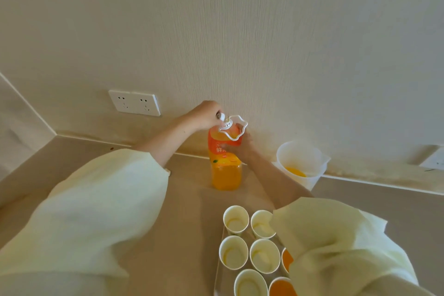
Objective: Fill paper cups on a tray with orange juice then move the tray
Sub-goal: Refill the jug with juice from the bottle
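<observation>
L hand (206, 115) grip curls round cap (224, 118) of juice bottle (225, 173), upright on bench (187, 211); R hand (241, 145) grip wraps bottle's shoulder.

Both arms (165, 143) stretched forward, left grip (206, 115) pinching cap (220, 116), right grip (241, 145) clasping bottle (225, 173).

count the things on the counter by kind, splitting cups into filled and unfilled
cups with orange juice: 2
cups without orange fill: 5
juice bottle: 1
plastic jug: 1
tray: 1
total: 10 visible; the right sleeve may hide more cups
</observation>
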Demonstrator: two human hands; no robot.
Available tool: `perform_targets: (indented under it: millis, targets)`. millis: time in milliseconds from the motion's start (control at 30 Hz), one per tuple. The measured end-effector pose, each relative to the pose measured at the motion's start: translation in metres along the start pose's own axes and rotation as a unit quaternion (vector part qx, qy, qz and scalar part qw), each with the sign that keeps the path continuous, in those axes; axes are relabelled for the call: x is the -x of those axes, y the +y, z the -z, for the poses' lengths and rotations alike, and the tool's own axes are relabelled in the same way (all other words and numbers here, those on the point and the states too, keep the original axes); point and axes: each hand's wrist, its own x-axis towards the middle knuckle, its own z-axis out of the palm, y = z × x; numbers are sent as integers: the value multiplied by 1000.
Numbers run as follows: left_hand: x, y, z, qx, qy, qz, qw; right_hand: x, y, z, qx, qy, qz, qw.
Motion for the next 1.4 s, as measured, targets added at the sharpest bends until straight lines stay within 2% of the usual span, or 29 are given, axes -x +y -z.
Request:
perform_targets:
  millis: [233,500,567,700,800,900,933,1033,1167,1333,1400]
  targets:
    - [-8,7,0,-19,-26,3,999,-5,9,-4,-13,3,0,1000]
    - [-7,29,-1,-112,4,30,993,-2,6,-4,-23,5,-12,1000]
    - [-9,29,4,-114,-31,12,993,-3,7,-4,-21,11,-5,1000]
    - [-11,22,14,-35,-114,-3,993,-2,6,-5,-6,13,1,1000]
    - [-10,21,11,39,-75,-7,996,-8,15,-6,-14,8,0,1000]
    - [-9,23,8,-23,14,3,1000,1,6,-5,-26,13,-6,1000]
    - [-9,24,8,-42,19,-1,999,4,3,-4,-23,7,-13,1000]
    - [-9,31,15,-37,-50,1,998,2,2,-4,-1,15,-2,1000]
    - [-8,34,13,-60,21,28,998,5,-1,-2,22,16,2,1000]
    - [-4,33,3,-80,-23,2,997,7,-7,-1,24,11,-14,1000]
    - [-2,38,0,-90,-7,-16,996,9,-11,-1,29,0,-19,999]
